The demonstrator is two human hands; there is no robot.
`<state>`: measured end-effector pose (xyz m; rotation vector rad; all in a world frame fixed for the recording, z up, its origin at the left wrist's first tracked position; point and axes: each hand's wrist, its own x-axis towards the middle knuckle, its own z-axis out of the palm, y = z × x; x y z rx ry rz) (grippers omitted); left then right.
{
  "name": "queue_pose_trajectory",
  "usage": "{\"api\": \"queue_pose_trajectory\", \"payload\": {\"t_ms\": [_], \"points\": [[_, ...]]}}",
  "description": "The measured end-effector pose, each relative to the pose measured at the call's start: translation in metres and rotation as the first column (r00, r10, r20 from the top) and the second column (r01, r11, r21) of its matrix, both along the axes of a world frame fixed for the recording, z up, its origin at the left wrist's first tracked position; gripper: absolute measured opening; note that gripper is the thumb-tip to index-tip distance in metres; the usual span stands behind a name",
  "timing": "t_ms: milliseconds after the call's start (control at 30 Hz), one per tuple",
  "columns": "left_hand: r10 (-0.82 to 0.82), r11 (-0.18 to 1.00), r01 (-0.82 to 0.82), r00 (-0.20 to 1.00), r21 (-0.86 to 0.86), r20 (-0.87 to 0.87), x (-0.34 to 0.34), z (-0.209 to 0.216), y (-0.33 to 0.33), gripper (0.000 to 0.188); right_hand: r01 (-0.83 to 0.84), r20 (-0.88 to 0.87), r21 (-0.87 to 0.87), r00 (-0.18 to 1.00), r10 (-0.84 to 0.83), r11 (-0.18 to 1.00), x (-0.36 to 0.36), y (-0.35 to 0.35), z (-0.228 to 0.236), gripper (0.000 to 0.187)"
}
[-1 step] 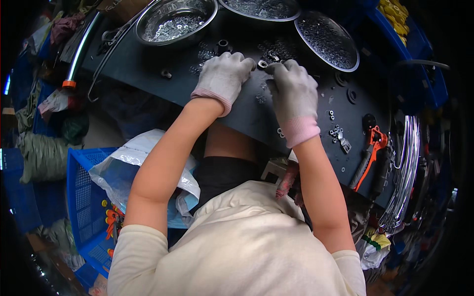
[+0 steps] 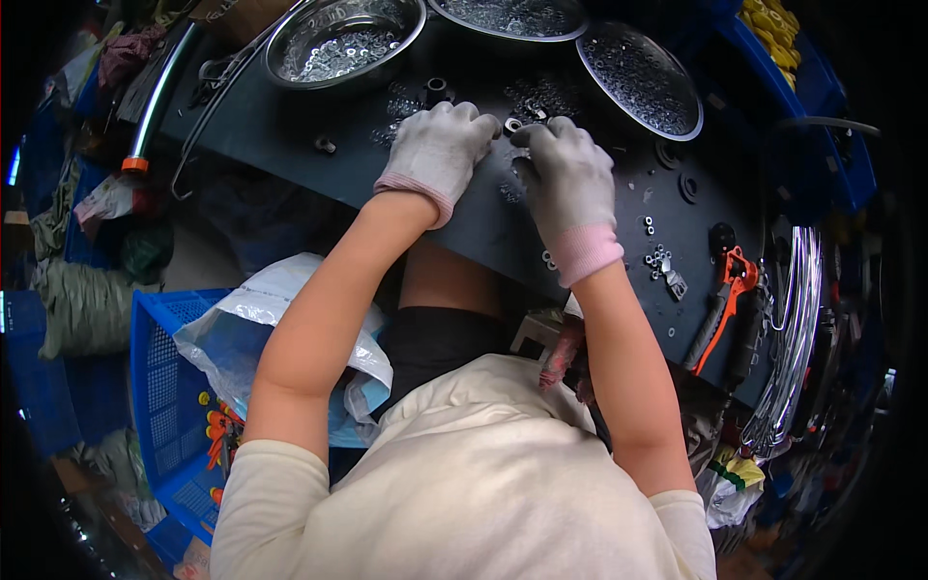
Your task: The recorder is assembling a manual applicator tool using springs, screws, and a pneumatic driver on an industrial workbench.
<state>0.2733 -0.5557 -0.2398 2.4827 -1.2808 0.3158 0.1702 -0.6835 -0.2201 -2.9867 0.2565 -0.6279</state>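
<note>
My left hand (image 2: 437, 150), in a grey-white glove with a pink cuff, rests over the dark tabletop. Its fingers are curled closed, and whatever they hold is hidden. A small pale ring with a dark centre (image 2: 512, 126) shows just beyond its fingertips. From the other side my right hand (image 2: 572, 179), gloved alike, reaches toward that ring with bent fingers. Its index fingertip is close to the ring; anything in its grip is too small or hidden to name. Small clear or shiny pieces (image 2: 543, 97) lie scattered beyond both hands, near a dark round fitting (image 2: 437, 89).
Metal bowls of small shiny parts stand at the back: left (image 2: 418, 39), middle (image 2: 522, 37) and right (image 2: 698, 121). Small nuts (image 2: 650, 224) and an orange-handled hand tool (image 2: 739, 275) lie right. A blue crate (image 2: 145, 367) stands lower left, with a white plastic bag (image 2: 261, 304).
My right hand has shifted slightly left, and its thumb and index finger show a little further apart. My left hand has stayed in place.
</note>
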Motion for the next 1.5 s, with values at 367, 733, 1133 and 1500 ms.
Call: {"api": "queue_pose_trajectory", "payload": {"t_ms": [367,733,1133,1500], "points": [[-0.171,0.935,0.109,0.972,-0.338,-0.159,-0.033,0.012,0.021,0.030,-0.222,0.304,0.669,0.953,0.012,0.710,-0.008,-0.017,0.017,0.034],[-0.529,0.738,-0.038,0.587,-0.674,-0.612,-0.052,0.038,0.026,0.034,-0.094,0.118,0.974,0.987,0.107,-0.206,-0.040,0.010,0.026,0.040],[-0.417,0.666,-0.167,0.724,-0.727,-0.549,-0.067,0.017,0.016,0.032,-0.350,0.370,0.897,0.928,-0.029,0.269,-0.039,0.026,-0.001,0.034],[0.150,0.987,-0.133,0.966,0.091,-0.210,-0.044,0.016,0.025,0.021,-0.193,0.313,0.830,0.938,-0.149,0.523,-0.039,0.017,0.002,0.023]]}}
